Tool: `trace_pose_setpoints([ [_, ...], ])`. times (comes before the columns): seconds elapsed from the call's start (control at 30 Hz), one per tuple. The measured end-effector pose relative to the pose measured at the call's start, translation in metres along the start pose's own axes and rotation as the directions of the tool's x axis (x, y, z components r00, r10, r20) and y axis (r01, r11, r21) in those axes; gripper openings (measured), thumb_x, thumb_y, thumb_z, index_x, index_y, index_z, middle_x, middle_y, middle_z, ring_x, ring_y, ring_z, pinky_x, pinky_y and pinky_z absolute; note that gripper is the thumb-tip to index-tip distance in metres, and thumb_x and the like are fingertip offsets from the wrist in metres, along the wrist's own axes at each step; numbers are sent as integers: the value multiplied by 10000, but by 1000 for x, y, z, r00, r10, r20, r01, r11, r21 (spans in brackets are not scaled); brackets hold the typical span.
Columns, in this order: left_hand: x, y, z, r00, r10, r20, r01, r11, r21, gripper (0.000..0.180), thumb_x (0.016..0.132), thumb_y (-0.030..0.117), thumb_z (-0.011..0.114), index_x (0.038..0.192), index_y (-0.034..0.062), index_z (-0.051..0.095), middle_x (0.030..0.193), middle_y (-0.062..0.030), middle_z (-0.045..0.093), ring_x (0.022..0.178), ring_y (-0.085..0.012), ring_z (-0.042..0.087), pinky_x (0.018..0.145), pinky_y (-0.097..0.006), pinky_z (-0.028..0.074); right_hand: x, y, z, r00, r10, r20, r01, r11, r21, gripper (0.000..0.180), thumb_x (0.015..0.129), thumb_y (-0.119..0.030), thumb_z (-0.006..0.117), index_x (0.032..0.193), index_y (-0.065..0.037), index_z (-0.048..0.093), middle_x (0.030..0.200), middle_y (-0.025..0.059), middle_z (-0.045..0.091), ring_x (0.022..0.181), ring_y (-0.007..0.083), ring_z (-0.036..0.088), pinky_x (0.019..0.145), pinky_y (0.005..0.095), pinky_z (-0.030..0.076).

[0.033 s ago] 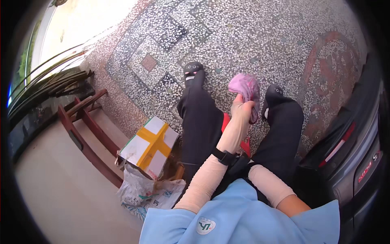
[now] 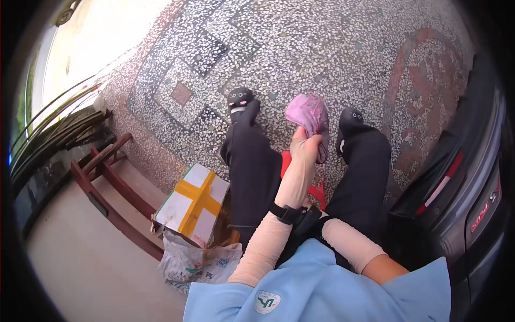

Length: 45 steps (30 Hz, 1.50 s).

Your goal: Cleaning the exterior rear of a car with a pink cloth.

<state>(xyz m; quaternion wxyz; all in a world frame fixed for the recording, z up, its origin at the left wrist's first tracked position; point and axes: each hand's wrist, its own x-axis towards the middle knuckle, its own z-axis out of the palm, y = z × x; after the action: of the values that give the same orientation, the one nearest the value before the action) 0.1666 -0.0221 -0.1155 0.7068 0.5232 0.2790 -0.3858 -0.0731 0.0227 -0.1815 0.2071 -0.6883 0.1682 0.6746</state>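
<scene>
Sunlit patterned terrazzo floor [image 2: 332, 48], wooden bench [image 2: 112, 188] at left.

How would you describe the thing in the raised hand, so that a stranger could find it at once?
Start at the speckled terrazzo floor, then find the two black-trousered legs stretched over it. Between them the left hand lifts a crumpled pink bag. Nothing else nearby is pink and soft.

My left hand [image 2: 306, 147] grips a crumpled purple bag [image 2: 308, 115] above my black-trousered legs [image 2: 252, 166]. Left of the legs sits a white box with yellow tape [image 2: 194, 204]; my right hand is hidden between them.
</scene>
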Motion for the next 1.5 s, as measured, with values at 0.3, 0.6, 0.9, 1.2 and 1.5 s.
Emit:
trace_pose_setpoints([
  [0.3,48,21,24,991,-118,65,109,986,125,486,697,-105,481,1176,-24,498,1044,-101,592,941,-192,574,826,-277,449,-24,-35,-105,973,227,-42,-187,880,436,434,780,-256,531,1168,-94,427,995,147,635,933,298,621,776,437,456],
  [0.6,66,36,47,962,-247,114,243,969,46,490,690,-68,511,1178,-34,473,1059,-120,583,947,-240,578,837,-333,467,-39,-26,-178,913,242,-329,69,702,709,305,800,-305,511,995,-70,519,842,141,639,807,338,620,731,454,465],
  [0.9,99,58,70,940,-319,123,291,936,198,554,678,-78,509,1225,-36,430,1133,-142,556,1034,-273,551,899,-362,446,-40,0,-235,841,295,-453,218,582,784,234,772,-264,514,926,-89,536,761,128,631,754,332,616,680,462,467],
  [1.2,125,89,138,928,-279,247,231,951,206,503,701,-66,485,1201,-29,449,1111,-138,564,1001,-252,565,858,-322,459,-50,20,-291,799,180,-574,428,501,752,256,768,-312,530,856,-77,582,756,142,620,757,325,612,699,459,457],
  [1.5,175,98,146,833,-265,485,79,926,370,410,707,-38,501,1117,-31,514,1025,-131,599,967,-263,576,864,-351,463,-45,-13,-335,958,-85,-273,254,689,678,609,788,-468,525,1234,-54,496,1351,265,345,1273,439,283,1025,562,201],
])
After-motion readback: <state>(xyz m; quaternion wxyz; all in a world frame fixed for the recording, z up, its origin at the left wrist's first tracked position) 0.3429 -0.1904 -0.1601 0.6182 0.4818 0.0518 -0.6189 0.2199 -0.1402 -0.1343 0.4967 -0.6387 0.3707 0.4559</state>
